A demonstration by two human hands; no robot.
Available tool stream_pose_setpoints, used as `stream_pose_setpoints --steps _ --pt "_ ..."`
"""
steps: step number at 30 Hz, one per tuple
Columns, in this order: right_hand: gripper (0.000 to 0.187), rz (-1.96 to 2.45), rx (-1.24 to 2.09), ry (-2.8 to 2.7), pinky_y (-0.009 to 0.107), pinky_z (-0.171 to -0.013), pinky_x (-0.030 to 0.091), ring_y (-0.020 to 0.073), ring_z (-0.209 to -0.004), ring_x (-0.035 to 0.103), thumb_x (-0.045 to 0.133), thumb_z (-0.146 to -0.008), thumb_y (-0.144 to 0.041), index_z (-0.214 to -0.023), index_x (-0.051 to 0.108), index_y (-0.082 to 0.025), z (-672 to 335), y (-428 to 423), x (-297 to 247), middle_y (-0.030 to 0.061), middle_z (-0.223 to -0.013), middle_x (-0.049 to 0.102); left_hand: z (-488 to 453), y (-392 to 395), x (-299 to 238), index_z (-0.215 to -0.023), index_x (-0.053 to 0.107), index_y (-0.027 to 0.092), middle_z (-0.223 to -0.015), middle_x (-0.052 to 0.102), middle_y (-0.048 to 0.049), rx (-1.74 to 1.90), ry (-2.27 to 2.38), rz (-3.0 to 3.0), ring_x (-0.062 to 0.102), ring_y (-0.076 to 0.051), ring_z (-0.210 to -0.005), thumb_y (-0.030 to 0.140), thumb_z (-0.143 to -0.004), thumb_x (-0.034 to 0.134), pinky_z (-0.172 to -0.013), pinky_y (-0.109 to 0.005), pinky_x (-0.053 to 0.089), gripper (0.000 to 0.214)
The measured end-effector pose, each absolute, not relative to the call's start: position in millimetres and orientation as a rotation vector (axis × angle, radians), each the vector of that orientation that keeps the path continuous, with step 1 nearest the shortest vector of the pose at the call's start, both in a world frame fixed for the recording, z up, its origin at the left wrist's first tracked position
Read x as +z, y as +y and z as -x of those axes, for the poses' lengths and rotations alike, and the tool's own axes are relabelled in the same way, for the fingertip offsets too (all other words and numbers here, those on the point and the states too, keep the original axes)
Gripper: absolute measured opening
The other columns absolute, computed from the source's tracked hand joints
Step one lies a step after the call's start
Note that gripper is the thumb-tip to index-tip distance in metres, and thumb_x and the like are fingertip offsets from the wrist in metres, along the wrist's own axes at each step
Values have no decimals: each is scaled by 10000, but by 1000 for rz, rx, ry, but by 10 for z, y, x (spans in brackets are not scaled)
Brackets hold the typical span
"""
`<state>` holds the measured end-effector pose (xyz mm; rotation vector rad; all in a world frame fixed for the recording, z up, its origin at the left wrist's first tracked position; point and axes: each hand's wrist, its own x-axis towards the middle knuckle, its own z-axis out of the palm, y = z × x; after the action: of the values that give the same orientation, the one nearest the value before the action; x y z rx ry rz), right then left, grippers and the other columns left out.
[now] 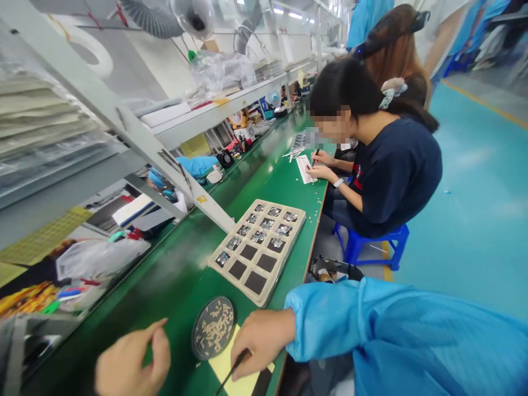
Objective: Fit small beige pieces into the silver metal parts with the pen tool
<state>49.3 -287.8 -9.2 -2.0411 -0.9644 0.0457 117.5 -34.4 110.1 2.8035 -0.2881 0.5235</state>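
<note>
My right hand (260,340), in a light blue sleeve, pinches black tweezers (231,374) over a yellow pad (225,367) at the near edge of the green bench (173,286). My left hand (134,360) hovers to the left with thumb and forefinger pressed together; what they hold, if anything, is too small to make out. Between the hands lies a round dark dish (213,328) full of small pale parts. Beyond it sits a beige compartment tray (258,248) with small metallic pieces in its far cells and empty dark cells nearer me.
A seated co-worker in a dark shirt (391,176) works with a tool on a white sheet (306,168) further along the bench, on a blue stool (371,245). Grey shelving (136,137) with bags and boxes lines the left. Teal floor lies to the right.
</note>
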Motion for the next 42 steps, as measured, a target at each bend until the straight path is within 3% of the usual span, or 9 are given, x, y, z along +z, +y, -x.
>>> stream_pose_setpoints --steps 2,4,9,13,23,42 --pt "277 2044 33 -964 170 -651 427 109 -866 732 733 -922 -508 -1034 794 -262 -478 -2883 -77 -47 -919 802 -1413 -174 653 -724 790 301 -698 716 -81 501 -11 -2640 688 -363 -739 423 -736 609 -637 -458 513 218" --pt "271 2057 31 -959 177 -660 432 116 -874 737 724 -935 -491 -1037 797 -251 -464 -2887 -52 -34 -922 805 -1604 30 342 -852 772 241 -693 704 -54 346 187 -2449 662 -288 -636 475 -771 536 -560 -366 479 342" --pt "264 2032 48 -945 167 -729 459 121 -905 742 703 -971 -443 -1050 798 -210 -454 -2894 3 -5 -950 808 -1738 214 158 -1036 782 237 -916 774 -55 183 187 -2637 709 -277 -832 517 -808 551 -632 -317 488 429" --pt "264 2034 43 -914 167 -730 468 119 -885 740 705 -976 -439 -1028 798 -198 -444 -2904 24 4 -956 806 -1688 73 178 -1080 771 287 -821 732 -24 139 -50 -2762 702 -282 -829 554 -800 574 -667 -337 494 434" --pt "273 2053 80 -931 161 -740 464 99 -888 713 693 -982 -465 -1036 786 -214 -456 -2914 -1 -13 -972 800 -1678 86 157 -944 725 419 -743 690 25 192 -64 -2689 701 -328 -775 568 -765 606 -619 -372 466 262" --pt "299 2058 86 -863 168 -737 450 101 -827 686 740 -953 -475 -1049 795 -197 -476 -2902 3 -1 -959 789 -1673 134 92 -1075 724 362 -798 700 16 202 -116 -2753 703 -288 -811 554 -839 573 -632 -324 471 339"
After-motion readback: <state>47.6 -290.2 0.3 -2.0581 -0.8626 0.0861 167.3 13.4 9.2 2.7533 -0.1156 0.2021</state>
